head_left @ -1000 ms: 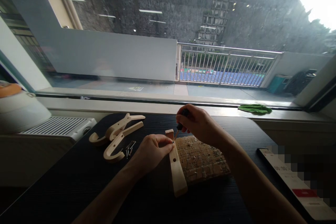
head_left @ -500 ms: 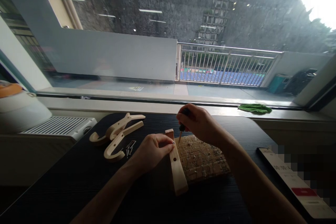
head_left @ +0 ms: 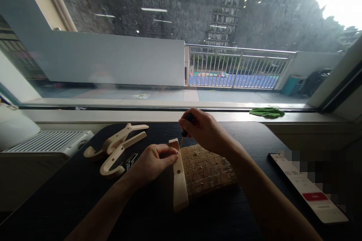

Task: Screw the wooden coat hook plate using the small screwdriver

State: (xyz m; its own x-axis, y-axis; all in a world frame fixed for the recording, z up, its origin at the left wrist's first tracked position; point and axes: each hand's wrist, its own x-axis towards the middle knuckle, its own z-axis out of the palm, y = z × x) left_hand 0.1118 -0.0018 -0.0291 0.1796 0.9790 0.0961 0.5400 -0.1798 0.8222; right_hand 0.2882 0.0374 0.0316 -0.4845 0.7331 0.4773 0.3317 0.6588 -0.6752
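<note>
The wood piece (head_left: 180, 190) in front of us is pale and smooth, long and narrow, and it becomes broader toward its near end. One round dark hole shows on its upper face, around the middle of the length. The far end is bent, and there a small light face is seen. This piece lies along the left edge of a brown board (head_left: 210, 171), which rests on the dark surface (head_left: 144, 211). The board looks rough and worn, with many small holes and bits across it.

Our left hand (head_left: 155, 161) comes from the lower left, with the back of it turned up. Its thumb and forefinger are pinching a small screw (head_left: 177, 153) at the far part of the wood piece; only a little of this screw can be seen.

Our right hand (head_left: 199, 123) is raised higher, over the far edge of the board, with the forearm coming from the lower right. Its fingers are closed around the black handle of a screwdriver (head_left: 184, 133), which points down and slightly to the left. The tip is near the screw, but we cannot tell whether they touch.

To the left lie two wooden hooks (head_left: 112, 159) with similar pale colour, and just beside them a small pile of screws (head_left: 130, 161).
</note>
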